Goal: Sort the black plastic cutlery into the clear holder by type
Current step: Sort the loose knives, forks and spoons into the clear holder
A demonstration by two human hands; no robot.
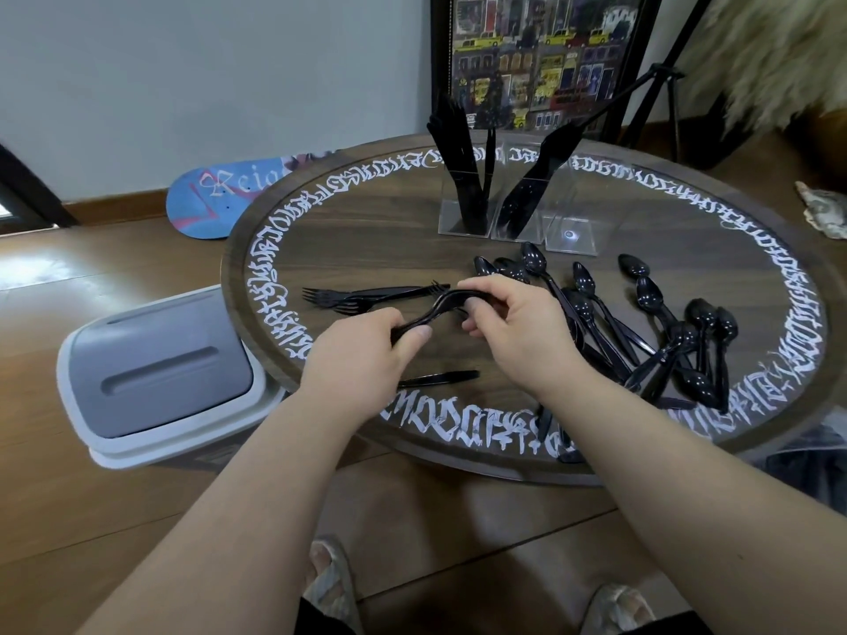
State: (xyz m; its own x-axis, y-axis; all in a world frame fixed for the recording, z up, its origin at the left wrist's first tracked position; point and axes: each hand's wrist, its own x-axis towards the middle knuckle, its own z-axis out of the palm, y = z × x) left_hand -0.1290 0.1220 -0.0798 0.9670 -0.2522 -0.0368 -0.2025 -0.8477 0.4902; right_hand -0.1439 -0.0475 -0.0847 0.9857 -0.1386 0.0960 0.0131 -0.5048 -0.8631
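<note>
Above the table [366, 231], forks [428, 311] between both hands [440, 332]

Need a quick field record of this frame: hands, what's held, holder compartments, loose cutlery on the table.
left hand: grips one end of the held forks
right hand: pinches the other end of the same forks
holder: clear, three compartments, far side of the round table
left compartment: black cutlery, upright
middle compartment: black cutlery, leaning
right compartment: nothing visible inside
loose forks: left of the hands
spoons: pile to the right
single piece: near the left wrist, type unclear
</note>
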